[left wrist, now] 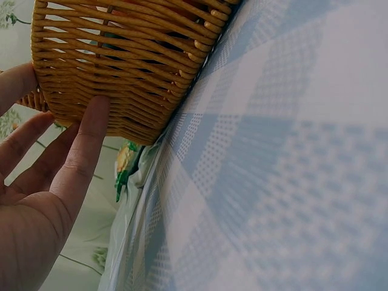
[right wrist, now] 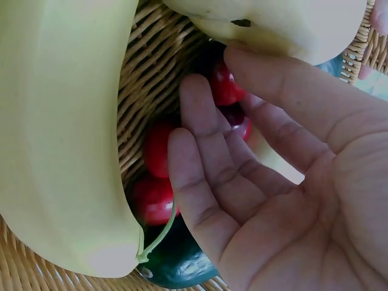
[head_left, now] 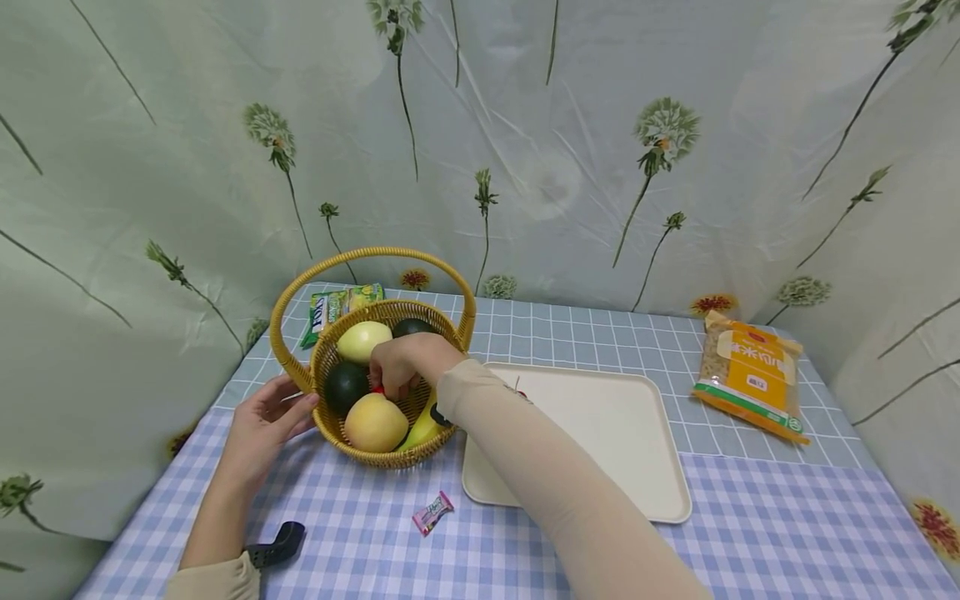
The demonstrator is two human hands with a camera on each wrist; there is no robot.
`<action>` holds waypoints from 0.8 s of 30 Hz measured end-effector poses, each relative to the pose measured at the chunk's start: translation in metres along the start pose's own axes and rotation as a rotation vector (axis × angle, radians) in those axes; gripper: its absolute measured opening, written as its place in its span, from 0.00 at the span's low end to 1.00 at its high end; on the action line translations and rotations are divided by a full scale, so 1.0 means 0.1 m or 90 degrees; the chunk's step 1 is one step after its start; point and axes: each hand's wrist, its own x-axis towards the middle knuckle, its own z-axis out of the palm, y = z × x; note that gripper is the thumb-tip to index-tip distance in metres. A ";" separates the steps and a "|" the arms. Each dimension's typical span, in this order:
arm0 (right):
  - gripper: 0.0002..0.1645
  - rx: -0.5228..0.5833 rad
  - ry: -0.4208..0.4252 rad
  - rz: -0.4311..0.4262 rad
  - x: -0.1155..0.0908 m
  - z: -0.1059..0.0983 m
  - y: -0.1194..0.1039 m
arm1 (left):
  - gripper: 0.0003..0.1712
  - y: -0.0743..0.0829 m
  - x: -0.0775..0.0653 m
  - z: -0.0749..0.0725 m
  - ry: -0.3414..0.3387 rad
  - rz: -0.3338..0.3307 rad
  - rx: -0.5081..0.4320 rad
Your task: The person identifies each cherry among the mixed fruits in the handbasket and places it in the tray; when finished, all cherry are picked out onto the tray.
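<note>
A wicker basket [head_left: 352,454] with a tall hoop handle stands at the left of the table. In it lie a peach-like yellow fruit [head_left: 377,423], a pale yellow-green fruit [head_left: 363,342], dark green fruits [head_left: 347,387], a banana [head_left: 423,427] and several red cherries [right wrist: 156,200]. My right hand [right wrist: 285,163] reaches inside, its loosely bent fingers and thumb around the cherries; no firm grip shows. Against the basket's outer left side, my left hand [head_left: 262,425] rests with fingers extended, fingertips at the weave [left wrist: 121,79].
Right of the basket lies a cream tray [head_left: 600,442], partly covered by my right sleeve, with a small stemmed thing [head_left: 519,386] on it. A pink-wrapped candy [head_left: 432,512] lies in front. Behind stands a green snack packet [head_left: 318,315]; an orange grain bag [head_left: 753,375] lies far right.
</note>
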 end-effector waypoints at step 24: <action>0.12 -0.045 0.009 -0.002 0.02 0.03 0.01 | 0.28 0.01 -0.01 0.01 0.002 0.001 -0.008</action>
